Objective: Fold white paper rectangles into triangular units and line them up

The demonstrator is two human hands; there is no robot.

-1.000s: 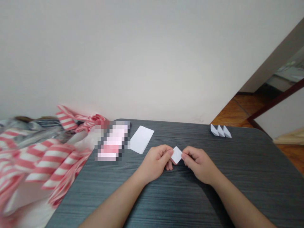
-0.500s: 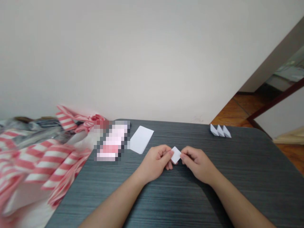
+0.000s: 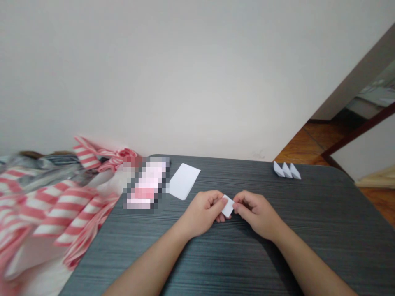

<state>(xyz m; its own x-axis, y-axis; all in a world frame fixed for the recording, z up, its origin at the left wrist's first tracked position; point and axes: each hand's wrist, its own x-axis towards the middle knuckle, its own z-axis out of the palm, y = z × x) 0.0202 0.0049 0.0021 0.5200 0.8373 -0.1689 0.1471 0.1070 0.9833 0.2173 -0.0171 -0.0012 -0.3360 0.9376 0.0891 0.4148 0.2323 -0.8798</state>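
Note:
A small folded piece of white paper (image 3: 228, 206) is held between my two hands, above the dark table. My left hand (image 3: 206, 210) pinches its left side, thumb on top and fingers underneath. My right hand (image 3: 253, 210) is closed at the right corner, with thumb and forefinger pinching the edge. Farther off to the left lies a flat white sheet of paper (image 3: 184, 181). At the back right stand three small folded white paper boats (image 3: 286, 170) in a row, touching one another.
The dark, wood-grained table (image 3: 197, 263) has rounded back corners and meets a pale wall (image 3: 197, 78). A pixelated pink and dark object (image 3: 148, 183) lies left of the sheet. Red-and-white striped cloth (image 3: 61, 205) is heaped beyond the table's left edge.
The folded paper has turned and tilted slightly between my fingers, and sits a little lower. Both hands keep their grip in nearly the same place.

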